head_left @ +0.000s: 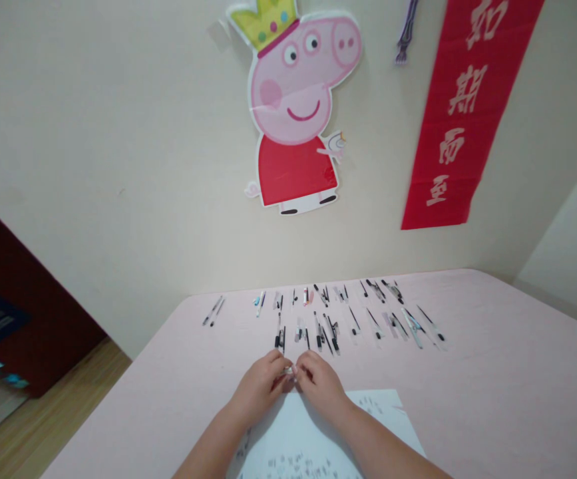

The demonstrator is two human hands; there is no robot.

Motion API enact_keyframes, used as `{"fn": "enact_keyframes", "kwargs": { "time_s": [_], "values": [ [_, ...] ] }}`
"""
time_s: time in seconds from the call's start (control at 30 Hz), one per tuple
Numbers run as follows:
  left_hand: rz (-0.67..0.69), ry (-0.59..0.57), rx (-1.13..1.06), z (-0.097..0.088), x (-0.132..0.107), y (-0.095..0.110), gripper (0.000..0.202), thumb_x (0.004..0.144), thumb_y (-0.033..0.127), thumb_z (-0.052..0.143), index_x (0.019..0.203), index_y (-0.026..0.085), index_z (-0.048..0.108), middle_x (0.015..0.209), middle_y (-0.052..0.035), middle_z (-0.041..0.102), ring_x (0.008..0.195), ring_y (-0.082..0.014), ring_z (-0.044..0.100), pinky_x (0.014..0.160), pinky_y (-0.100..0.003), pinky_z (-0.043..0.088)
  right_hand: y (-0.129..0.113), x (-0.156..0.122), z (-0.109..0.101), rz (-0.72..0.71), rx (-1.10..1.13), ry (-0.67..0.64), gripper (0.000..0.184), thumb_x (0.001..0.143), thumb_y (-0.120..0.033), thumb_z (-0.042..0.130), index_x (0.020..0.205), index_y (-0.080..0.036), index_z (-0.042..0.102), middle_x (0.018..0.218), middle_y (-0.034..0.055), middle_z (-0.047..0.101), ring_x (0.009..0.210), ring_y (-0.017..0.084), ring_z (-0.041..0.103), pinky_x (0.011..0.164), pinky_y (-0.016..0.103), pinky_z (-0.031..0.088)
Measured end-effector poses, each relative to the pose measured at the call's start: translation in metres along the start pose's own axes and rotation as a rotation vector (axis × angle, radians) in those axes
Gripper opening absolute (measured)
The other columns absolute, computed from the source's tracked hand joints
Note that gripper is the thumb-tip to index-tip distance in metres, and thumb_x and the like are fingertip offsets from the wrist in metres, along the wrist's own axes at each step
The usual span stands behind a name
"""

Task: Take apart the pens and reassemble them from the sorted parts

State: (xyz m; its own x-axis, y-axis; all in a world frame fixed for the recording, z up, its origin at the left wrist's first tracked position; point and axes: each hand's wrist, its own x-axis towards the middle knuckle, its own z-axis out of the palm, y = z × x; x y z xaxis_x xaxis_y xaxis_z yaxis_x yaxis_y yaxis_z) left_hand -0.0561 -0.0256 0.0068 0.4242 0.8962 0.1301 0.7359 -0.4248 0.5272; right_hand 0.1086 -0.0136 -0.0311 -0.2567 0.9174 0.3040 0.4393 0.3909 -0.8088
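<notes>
My left hand (pixel 263 384) and my right hand (pixel 320 386) meet over the top edge of a white sheet of paper (pixel 301 432) with handwriting on it. Between their pinched fingertips is a small pale, shiny piece (pixel 289 370), partly hidden by the fingers. It looks like part of a pen, but its kind is too small to tell. Just beyond my hands lie pens and pen parts in rows, among them a black-ended pen (pixel 277 340) and a dark group of parts (pixel 333 332).
A pink cloth (pixel 508 372) covers the table. More pens and parts lie toward the wall, including a pair of slim pens (pixel 213 311) at the left and a pale blue pen (pixel 412 328) at the right. A pig cutout (pixel 295 169) and a red banner (pixel 462 113) hang above.
</notes>
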Motion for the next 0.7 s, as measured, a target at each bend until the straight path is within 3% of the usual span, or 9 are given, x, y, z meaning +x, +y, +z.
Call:
{"fn": "enact_keyframes", "kwargs": {
  "time_s": [0.3,0.47,0.7],
  "values": [
    [-0.008,0.029,0.007,0.0008,0.001,-0.0075,0.016,0.079,0.01,0.044,0.082,0.021,0.055,0.084,-0.0012,0.055,0.077,-0.0152,0.052,0.067,-0.025,0.037,0.0028,0.0016,0.0016,0.031,0.038,0.044,0.006,0.079,-0.017,0.054,0.074,-0.018,0.057,0.073,-0.0008,0.052,0.065,0.014,0.048,0.062,0.025,0.036],
    [0.015,0.006,0.025,0.0007,0.0006,-0.0055,0.02,0.079,0.01,0.042,0.086,0.021,0.058,0.086,-0.0027,0.056,0.079,-0.0163,0.053,0.069,-0.025,0.038,0.0049,0.0019,0.0021,-0.004,0.053,0.027,0.024,0.088,-0.024,0.045,0.067,-0.018,0.054,0.072,0.001,0.053,0.072,0.015,0.051,0.068,0.027,0.039],
    [-0.004,-0.001,0.079,0.001,0.0001,-0.0107,0.02,0.08,0.009,0.043,0.083,0.021,0.059,0.082,-0.0021,0.057,0.078,-0.0164,0.053,0.067,-0.025,0.037,0.0048,0.0024,0.0024,0.027,0.101,0.081,0.011,0.077,-0.013,0.051,0.07,-0.019,0.057,0.074,0.0003,0.053,0.068,0.015,0.051,0.064,0.025,0.039]
  ]
}}
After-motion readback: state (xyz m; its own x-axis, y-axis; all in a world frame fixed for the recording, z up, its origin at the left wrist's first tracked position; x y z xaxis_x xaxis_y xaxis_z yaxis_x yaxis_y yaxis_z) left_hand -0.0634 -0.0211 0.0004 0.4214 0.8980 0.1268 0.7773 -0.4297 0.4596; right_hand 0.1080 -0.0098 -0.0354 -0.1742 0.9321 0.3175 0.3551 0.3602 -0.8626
